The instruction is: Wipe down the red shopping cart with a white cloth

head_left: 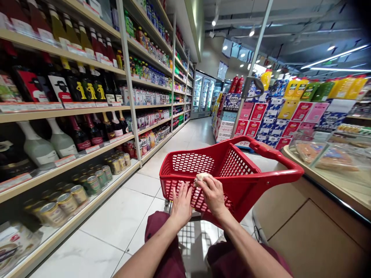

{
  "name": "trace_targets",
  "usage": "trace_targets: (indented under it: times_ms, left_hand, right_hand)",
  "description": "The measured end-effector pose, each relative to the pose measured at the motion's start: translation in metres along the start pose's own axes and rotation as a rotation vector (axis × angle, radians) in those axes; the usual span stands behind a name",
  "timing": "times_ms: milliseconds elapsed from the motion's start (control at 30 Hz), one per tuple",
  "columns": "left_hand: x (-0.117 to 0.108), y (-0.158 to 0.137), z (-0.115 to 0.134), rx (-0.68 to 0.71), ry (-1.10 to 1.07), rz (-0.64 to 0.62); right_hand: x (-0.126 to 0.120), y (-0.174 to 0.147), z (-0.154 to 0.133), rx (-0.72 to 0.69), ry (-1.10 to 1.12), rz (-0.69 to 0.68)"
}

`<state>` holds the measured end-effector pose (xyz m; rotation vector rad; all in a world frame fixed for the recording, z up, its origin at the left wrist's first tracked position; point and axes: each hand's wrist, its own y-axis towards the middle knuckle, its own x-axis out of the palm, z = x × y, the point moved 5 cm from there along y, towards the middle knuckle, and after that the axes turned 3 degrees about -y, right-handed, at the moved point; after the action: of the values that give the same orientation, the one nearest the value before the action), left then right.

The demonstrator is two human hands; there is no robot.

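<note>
A red plastic shopping cart (pixel 249 197) stands right in front of me, its side wall full of small holes and its handle to the right. My left hand (pixel 182 204) lies with fingers spread against the near side wall. In my right hand (pixel 213 193) is a crumpled whitish cloth (pixel 202 177), pinched between thumb and fingers at the top rim of that wall. The fingers hide part of the cloth. Both hands are close together near the middle of the cart's side.
Shelves of bottles and cans (pixel 68 202) line the left side. A counter with a clear cover (pixel 327 154) is close on the right. Stacked drink cartons (pixel 257 116) stand beyond the cart. White floor tiles (pixel 101 231) run along the aisle toward glass-door fridges (pixel 203 92).
</note>
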<state>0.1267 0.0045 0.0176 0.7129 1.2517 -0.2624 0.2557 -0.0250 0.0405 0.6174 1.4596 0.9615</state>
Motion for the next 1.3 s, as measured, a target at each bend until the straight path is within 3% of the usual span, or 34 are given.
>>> trace_targets:
  times_ms: [167,367,533,767,867,933,1033,1133,1300]
  left_hand:
    - [-0.004,-0.011,-0.030,-0.061,0.016,0.027]
    - [-0.003,-0.023,-0.062,-0.190,0.018,0.023]
    - [-0.003,-0.031,-0.084,-0.238,0.048,0.003]
    - [-0.009,-0.037,-0.105,-0.322,0.082,0.008]
    - [-0.011,-0.040,-0.110,-0.322,0.094,0.011]
    - [-0.012,-0.041,-0.114,-0.332,0.101,0.013]
    - [-0.012,-0.038,-0.112,-0.338,0.086,0.025]
    - [-0.010,-0.031,-0.097,-0.306,0.051,0.037]
    - [-0.008,-0.019,-0.064,-0.212,-0.001,0.027]
  right_hand:
    - [0.026,-0.013,-0.027,-0.104,0.020,-0.187]
    - [0.035,0.012,-0.053,-0.074,0.045,-0.050]
    - [0.059,0.002,-0.073,-0.155,0.036,-0.191]
    - [0.078,0.044,-0.110,-0.161,0.057,-0.140]
    - [0.090,0.037,-0.122,-0.235,0.036,-0.191]
    - [0.089,0.027,-0.122,-0.258,0.037,-0.204]
    - [0.071,0.026,-0.104,-0.178,0.039,-0.140]
    - [0.050,0.032,-0.075,-0.054,0.016,-0.046]
    - [0.043,0.007,-0.054,-0.101,-0.010,-0.123]
